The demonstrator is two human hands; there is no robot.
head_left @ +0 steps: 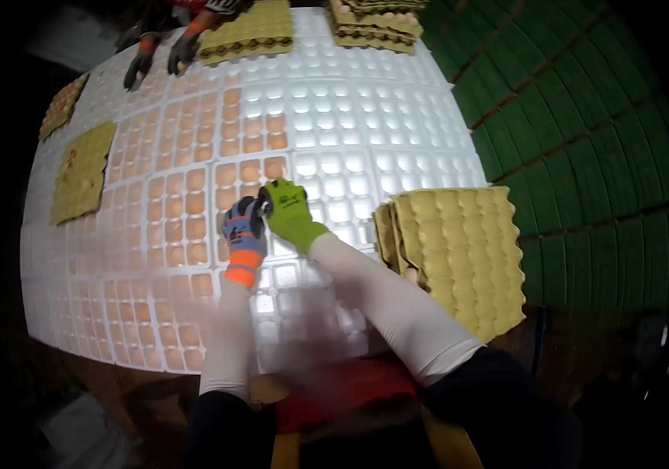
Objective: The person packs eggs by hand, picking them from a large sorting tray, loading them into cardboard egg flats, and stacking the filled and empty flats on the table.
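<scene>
My left hand [244, 234], in a grey-blue glove with an orange cuff and dark fingertips, reaches over a white egg tray [216, 195]. Its fingers are curled, and whatever is in them is hidden. Beside it, almost touching, is my right hand [287, 209] in a lime-green glove with dark fingertips. Those fingers bend down toward the tray, and their grip is also hidden. Brown eggs [250, 170] fill cups just beyond and left of my hands. Bare white cups [330, 187] lie to the right.
A stack of yellow pulp egg trays [459, 258] stands at the right. More pulp trays [248, 31] lie at the back, and another pulp tray [84, 172] at the left. Across the table are another person's dark gloved hands [182, 55]. Green slatted panels [561, 133] are at the right.
</scene>
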